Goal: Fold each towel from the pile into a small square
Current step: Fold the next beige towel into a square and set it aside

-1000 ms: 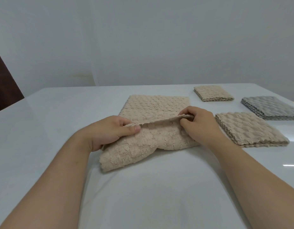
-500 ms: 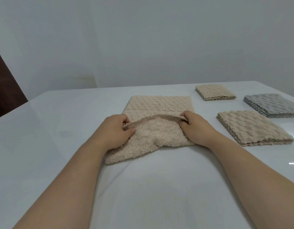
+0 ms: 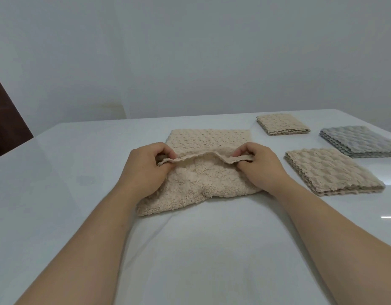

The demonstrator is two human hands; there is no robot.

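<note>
Beige towel (image 3: 203,183), centre of white table (image 3: 58,172): mid first fold. Left hand (image 3: 146,170) and right hand (image 3: 259,167) each pinching its near hem, lifted. Folded squares right of towel: two beige, one grey. Next: carrying hem to far edge, corners matched.

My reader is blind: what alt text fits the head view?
Two bare hands, left hand and right hand, pinch the edge of a beige towel mid-fold on a white table. Three folded towels lie to the right.
</note>
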